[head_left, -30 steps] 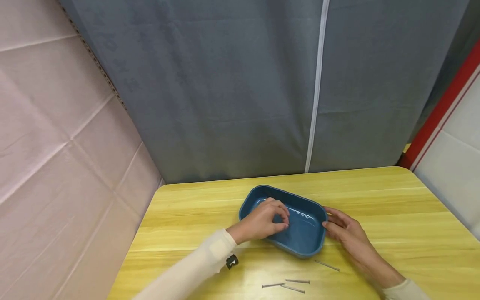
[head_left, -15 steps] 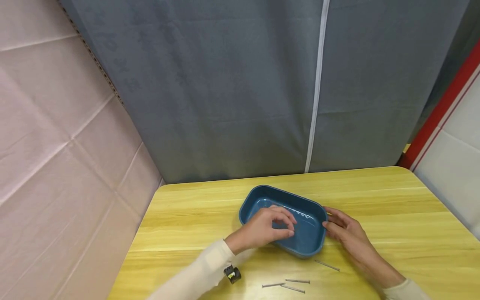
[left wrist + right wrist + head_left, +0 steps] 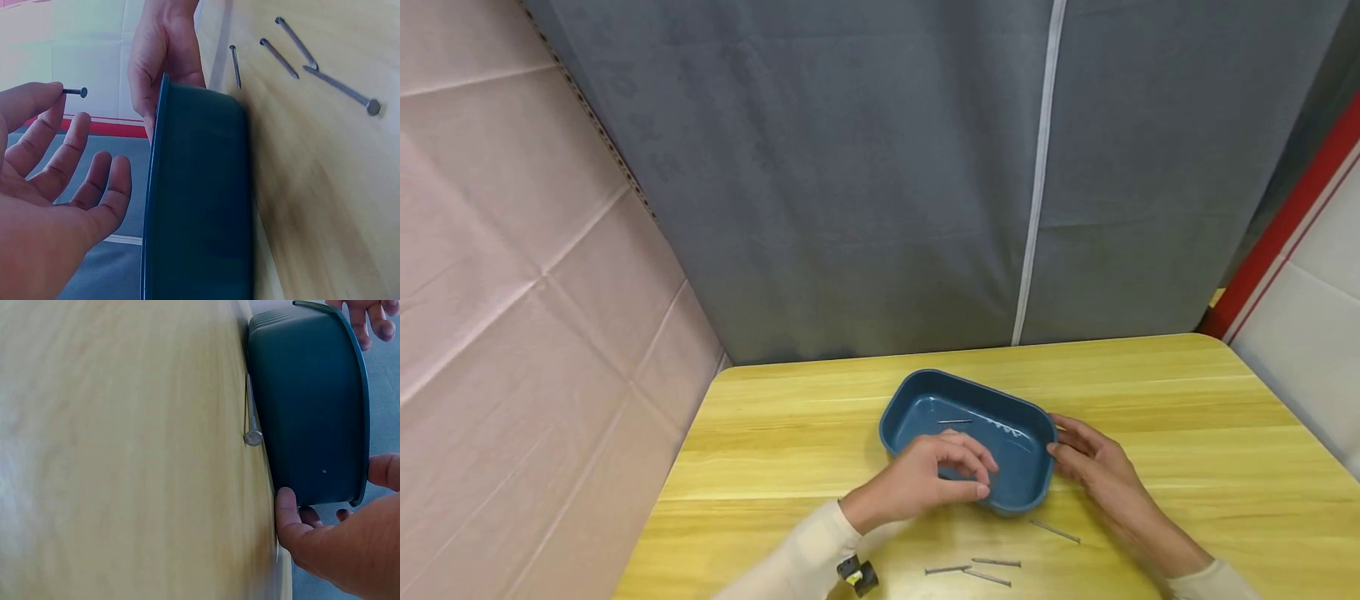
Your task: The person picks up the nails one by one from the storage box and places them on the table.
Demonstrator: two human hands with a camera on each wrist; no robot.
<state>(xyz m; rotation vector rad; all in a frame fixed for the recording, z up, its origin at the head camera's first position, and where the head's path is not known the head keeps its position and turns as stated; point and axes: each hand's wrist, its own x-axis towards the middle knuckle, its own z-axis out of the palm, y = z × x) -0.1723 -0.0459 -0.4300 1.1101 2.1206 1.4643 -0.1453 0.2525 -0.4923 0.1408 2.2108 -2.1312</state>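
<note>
A dark blue rectangular tub (image 3: 1015,479) sits on the wooden table. My left hand (image 3: 917,482) is over the tub's near side; in the left wrist view its thumb and index finger pinch a nail (image 3: 75,92), with the flat head sticking out and the other fingers spread. Another nail (image 3: 955,421) lies inside the tub. At the tub's right end, my right hand (image 3: 1101,475) grips the wall, thumb at the rim and fingers along the outside. One loose nail (image 3: 1056,532) lies just in front of the tub, beside the right hand.
Nearer the front, three nails (image 3: 996,562) lie close together on the table (image 3: 790,442). A grey curtain (image 3: 880,208) hangs behind the table, and a pale cloth wall (image 3: 550,333) stands on the left. A small black device (image 3: 857,575) is on the left wrist.
My left hand has moved back from inside the tub toward its near edge, uncovering the nail in the tub. The right hand and the tub have stayed in place.
</note>
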